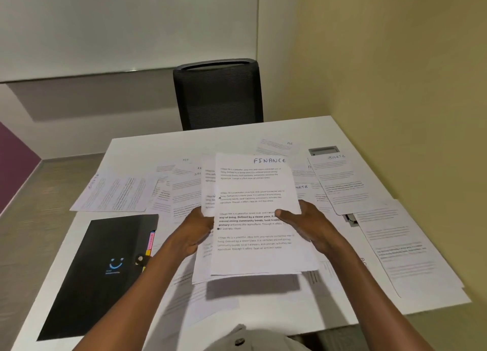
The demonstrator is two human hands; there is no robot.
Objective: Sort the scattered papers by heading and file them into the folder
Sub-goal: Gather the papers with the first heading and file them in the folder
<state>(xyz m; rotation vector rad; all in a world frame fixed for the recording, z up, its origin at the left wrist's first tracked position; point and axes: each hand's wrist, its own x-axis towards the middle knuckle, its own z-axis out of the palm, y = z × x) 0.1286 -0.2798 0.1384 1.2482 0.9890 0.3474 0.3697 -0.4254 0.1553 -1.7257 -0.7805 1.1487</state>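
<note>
A stack of papers (254, 216), top sheet headed FINANCE, is being held above the centre of the bench (137, 146), clear of its surface. Its long axis is running from the lower centre of the frame toward the upper centre, heading at the far end, tilted up toward the camera. The left hand (196, 232) is gripping the stack's left edge, fingers curled behind it. The right hand (303, 224) is pinching the right edge, thumb lying across the printed face. The under sheets are fanning out at left and bottom; judged risk: a loose grip is letting them slide out and rejoin the unsorted sheets. Loose papers (340, 179) headed HR and SPORTS are lying all around. The black folder (97, 271) is lying closed at lower left, coloured tabs showing. A black mesh chair (218, 95) is standing beyond.
</note>
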